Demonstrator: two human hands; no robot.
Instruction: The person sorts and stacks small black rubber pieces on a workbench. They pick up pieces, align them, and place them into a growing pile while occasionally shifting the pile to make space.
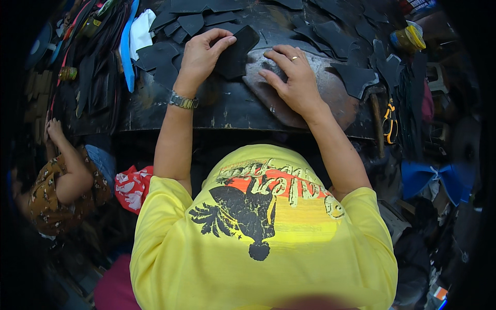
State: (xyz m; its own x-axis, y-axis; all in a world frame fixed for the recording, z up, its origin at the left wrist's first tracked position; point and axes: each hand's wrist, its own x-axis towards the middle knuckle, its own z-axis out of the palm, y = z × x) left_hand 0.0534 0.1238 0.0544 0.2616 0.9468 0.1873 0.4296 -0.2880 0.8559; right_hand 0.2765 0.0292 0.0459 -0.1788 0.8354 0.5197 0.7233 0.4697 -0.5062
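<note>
— Head view: below you, your yellow shirt (263, 243); what's past it?

— Your left hand (200, 56) curls lightly closed over a black cut piece (238, 50) on the table (217, 111). Your right hand (294, 80) lies open and flat just right of it, on the worn stone slab (315, 103).

— How will it handle?

— Probably thin, floppy, light; pinch an edge.
</note>
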